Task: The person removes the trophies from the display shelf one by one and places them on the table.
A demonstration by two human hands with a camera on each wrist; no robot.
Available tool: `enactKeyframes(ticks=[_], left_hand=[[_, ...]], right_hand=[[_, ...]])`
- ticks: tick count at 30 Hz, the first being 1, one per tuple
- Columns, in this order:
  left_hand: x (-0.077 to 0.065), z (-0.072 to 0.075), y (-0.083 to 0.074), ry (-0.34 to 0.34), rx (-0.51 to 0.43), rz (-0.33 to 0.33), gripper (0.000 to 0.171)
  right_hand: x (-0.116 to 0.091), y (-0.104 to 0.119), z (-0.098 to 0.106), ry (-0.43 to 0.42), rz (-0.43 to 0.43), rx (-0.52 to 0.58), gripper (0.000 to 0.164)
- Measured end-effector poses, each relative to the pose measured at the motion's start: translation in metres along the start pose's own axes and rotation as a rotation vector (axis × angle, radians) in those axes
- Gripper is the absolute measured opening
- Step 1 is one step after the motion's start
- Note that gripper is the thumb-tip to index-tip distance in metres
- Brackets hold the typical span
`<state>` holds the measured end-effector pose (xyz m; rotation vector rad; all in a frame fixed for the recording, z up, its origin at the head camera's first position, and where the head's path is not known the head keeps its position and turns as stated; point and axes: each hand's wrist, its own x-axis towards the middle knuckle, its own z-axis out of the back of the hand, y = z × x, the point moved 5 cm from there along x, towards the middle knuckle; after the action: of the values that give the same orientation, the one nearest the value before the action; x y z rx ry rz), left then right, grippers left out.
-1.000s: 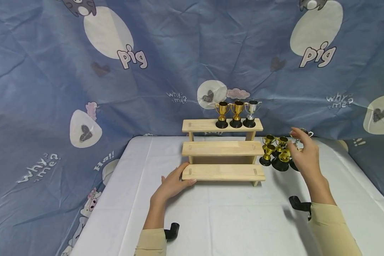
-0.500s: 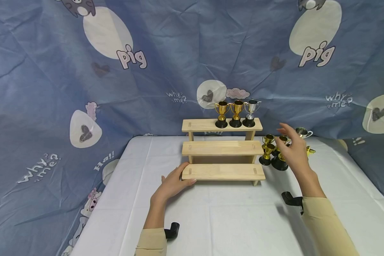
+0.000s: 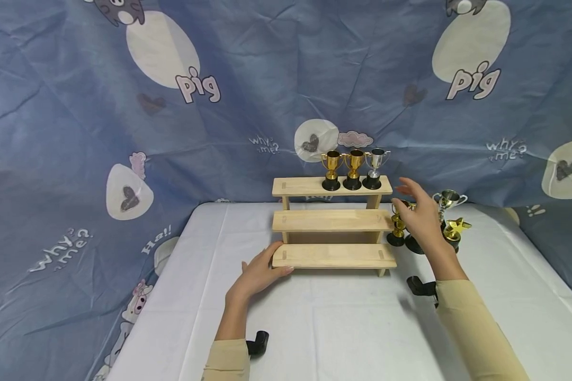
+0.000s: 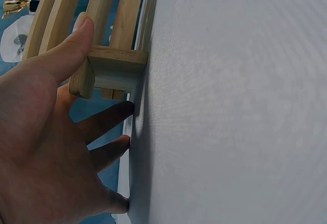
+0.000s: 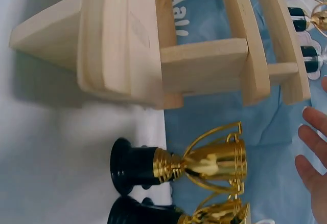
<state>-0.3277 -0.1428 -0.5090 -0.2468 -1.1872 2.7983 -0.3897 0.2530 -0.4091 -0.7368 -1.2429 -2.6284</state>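
A three-step wooden stand (image 3: 333,256) stands at the table's back. My left hand (image 3: 257,273) grips the left end of its lowest step. In the left wrist view, the thumb (image 4: 76,47) lies against the step and the other fingers spread down to the tabletop. My right hand (image 3: 423,217) hovers over the small trophies right of the stand, fingers apart and holding nothing. Near it stand a gold trophy cup (image 5: 214,162), a larger silver cup (image 3: 449,199) and a gold star trophy (image 3: 456,227). The hand hides part of this group.
On the top step stand two gold cups, a left one (image 3: 331,162) and a middle one (image 3: 354,161), plus a silver cup (image 3: 375,161). A blue printed cloth (image 3: 238,63) hangs behind the white-covered table (image 3: 352,328).
My right hand has moved left across the trophy group, from the silver cup toward the stand, uncovering the silver cup and star trophy. My left hand has stayed on the stand.
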Motion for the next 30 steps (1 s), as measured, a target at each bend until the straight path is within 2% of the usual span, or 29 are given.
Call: enactKeyframes(ticks=[15,30], left_hand=[[0.001,0.000,0.000,-0.009,0.010,-0.005,0.081],[-0.001,0.000,0.000,-0.012,0.006,0.004,0.079]], right_hand=[[0.026,0.012,-0.016,-0.010,0.011,0.064,0.050],[0.044,0.016,-0.020,0.001,-0.082,0.169,0.058]])
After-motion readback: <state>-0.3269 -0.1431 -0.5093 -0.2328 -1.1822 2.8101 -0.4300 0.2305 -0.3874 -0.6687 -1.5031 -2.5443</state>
